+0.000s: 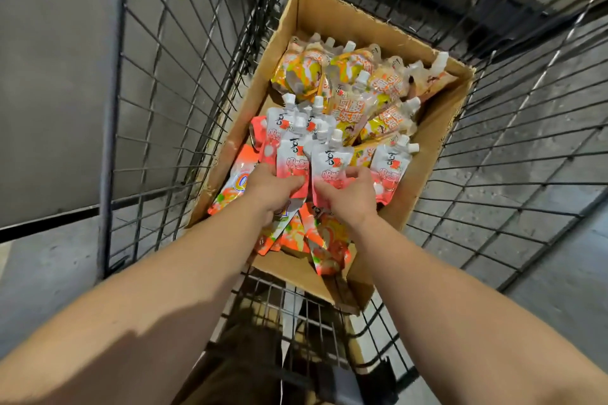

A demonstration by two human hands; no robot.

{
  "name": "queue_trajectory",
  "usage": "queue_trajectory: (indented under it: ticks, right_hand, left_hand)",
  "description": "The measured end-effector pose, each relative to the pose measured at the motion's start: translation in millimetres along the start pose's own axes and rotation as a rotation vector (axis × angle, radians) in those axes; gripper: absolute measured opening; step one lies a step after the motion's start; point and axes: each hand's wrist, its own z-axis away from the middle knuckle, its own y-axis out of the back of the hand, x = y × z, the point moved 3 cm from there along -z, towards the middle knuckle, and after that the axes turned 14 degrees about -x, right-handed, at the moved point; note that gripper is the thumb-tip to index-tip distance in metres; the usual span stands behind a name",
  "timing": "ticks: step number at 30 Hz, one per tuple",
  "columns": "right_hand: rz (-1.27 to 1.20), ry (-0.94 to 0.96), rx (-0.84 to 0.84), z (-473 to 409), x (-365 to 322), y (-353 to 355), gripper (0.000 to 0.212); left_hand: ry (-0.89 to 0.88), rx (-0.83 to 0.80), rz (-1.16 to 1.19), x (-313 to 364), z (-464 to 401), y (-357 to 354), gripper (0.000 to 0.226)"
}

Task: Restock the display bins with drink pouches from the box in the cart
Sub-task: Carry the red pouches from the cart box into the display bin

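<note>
Both bare arms reach down into an open cardboard box [437, 128] that sits inside a black wire cart [184, 82]. The box holds many spouted drink pouches, lying loosely in 3 rough groups: yellow pouches [358, 89] at the far end, white-and-pink pouches [292, 141] in the middle, and orange pouches [235, 181] at the near end and along the left wall.

The left hand [273, 189] has its grip clamped on the lower ends of a bunch of white-and-pink pouches, fingers curled round them, with the white caps pointing away from the person. How many pouches are in that bunch cannot be told, since they overlap. The right hand [350, 196] is just beside the left, and its grip is clamped as well: thumb and fingers pinch the pink bottom edge of another white-and-pink pouch [329, 161]. The 2 hands are close together, nearly touching, over the middle of the box.

1 more white-and-pink pouch [391, 164] lies to the right of the right hand, against the box's right wall. Orange pouches show beneath both wrists at the near end of the box.

Grey concrete floor [543, 273] shows through the cart's wire sides.
</note>
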Motion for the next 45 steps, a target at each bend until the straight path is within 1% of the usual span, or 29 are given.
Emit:
queue_trajectory:
  ticks: [2,3,4,5,6,7,8,10,12,13,15,16,17,18,19,20,23,26,30,32,34,37,40,42,44,45]
  right_hand:
    - [-0.143,-0.01,-0.024,-4.1,12.3,-0.2,0.094]
    - [-0.185,-0.023,-0.054,0.9,13.5,0.3,0.099]
    - [-0.199,-0.044,-0.095,13.0,8.6,1.2,0.094]
    - [-0.201,-0.051,-0.123,25.8,2.6,4.3,0.075]
    - [-0.193,-0.056,-0.15,37.8,-1.6,8.8,0.047]
    - [-0.184,-0.042,-0.178,49.7,-5.6,12.6,0.025]
    - [-0.172,0.003,-0.183,65.1,-15.0,15.3,0.019]
    - [-0.169,0.067,-0.183,117.8,-47.9,17.7,0.023]
    - [-0.213,0.094,-0.252,110.5,-36.0,24.8,0.021]
    - [-0.234,0.093,-0.304,118.9,-41.1,23.3,0.028]
    - [-0.2,0.119,-0.398,133.0,-51.8,16.5,0.07]
    - [-0.189,0.162,-0.429,141.8,-57.5,12.4,0.077]
    - [-0.165,0.204,-0.467,155.0,-65.0,6.6,0.072]
    - [-0.122,0.247,-0.513,173.4,-72.5,-2.0,0.056]
    - [-0.064,0.277,-0.545,191.6,-77.8,-12.6,0.039]
    - [-0.017,0.308,-0.593,211.6,-80.0,-25.2,0.029]
    - [0.121,0.376,-0.727,267.2,-72.3,-71.4,0.023]
    - [0.245,0.404,-0.903,320.8,-56.4,-129.7,0.01]
    - [0.518,0.451,-1.206,404.5,-12.8,-223.1,0.015]
    - [0.665,0.467,-1.324,452.5,23.8,-269.1,0.026]
    - [0.795,0.482,-1.422,503.9,70.4,-315.3,0.039]
    - [0.928,0.496,-1.534,584.0,160.6,-386.0,0.035]
    - [1.043,0.521,-1.659,673.7,277.7,-448.2,0.04]
    - [1.1,0.51,-1.749,734.4,363.4,-478.9,0.037]
    - [1.177,0.444,-1.874,792.6,448.1,-495.3,0.028]
    - [1.207,0.423,-1.932,820.1,486.7,-500.5,0.027]
  left_hand:
    - [0.006,-0.043,0.055,-1.2,5.9,2.6,0.037]
    - [0.007,-0.08,0.083,-1.1,11.0,3.3,0.032]
    - [0.012,-0.123,0.104,-0.3,17.9,3.9,0.03]
    - [0.007,-0.169,0.115,1.0,26.3,4.4,0.03]
    - [0.001,-0.212,0.128,2.8,36.5,5.3,0.03]
    - [-0.008,-0.254,0.139,4.2,46.9,6.1,0.03]
    - [-0.016,-0.288,0.154,5.9,59.0,6.8,0.029]
    - [-0.051,-0.351,0.178,10.1,87.9,7.7,0.028]
    - [-0.105,-0.393,0.209,11.2,118.6,10.2,0.028]
    - [-0.138,-0.398,0.229,10.8,134.6,12.8,0.029]
    - [-0.204,-0.371,0.279,6.5,169.2,20.4,0.029]
    - [-0.242,-0.354,0.305,1.6,187.5,24.7,0.028]
    - [-0.287,-0.338,0.34,-6.1,206.1,28.4,0.029]
    - [-0.332,-0.316,0.39,-15.9,225.1,32.0,0.031]
    - [-0.38,-0.278,0.446,-27.8,245.8,34.7,0.031]
    - [-0.426,-0.231,0.512,-42.6,266.6,37.2,0.028]
    - [-0.507,-0.091,0.67,-96.8,326.5,40.8,0.023]
    - [-0.579,0.034,0.814,-162.1,379.1,50.1,0.025]
    - [-0.738,0.249,1.07,-264.4,459.7,62.2,0.018]
    - [-0.834,0.382,1.17,-325.2,501.7,63.9,0.02]
    - [-0.893,0.532,1.222,-393.0,543.7,61.8,0.028]
    - [-0.94,0.766,1.306,-507.2,612.6,47.5,0.028]
    - [-0.962,0.986,1.385,-636.6,681.2,18.1,0.032]
    - [-0.963,1.119,1.444,-725.5,727.2,-11.5,0.029]
    - [-0.955,1.26,1.489,-802.4,772.0,-47.7,0.028]
    - [-0.947,1.334,1.513,-835.8,793.6,-65.0,0.03]
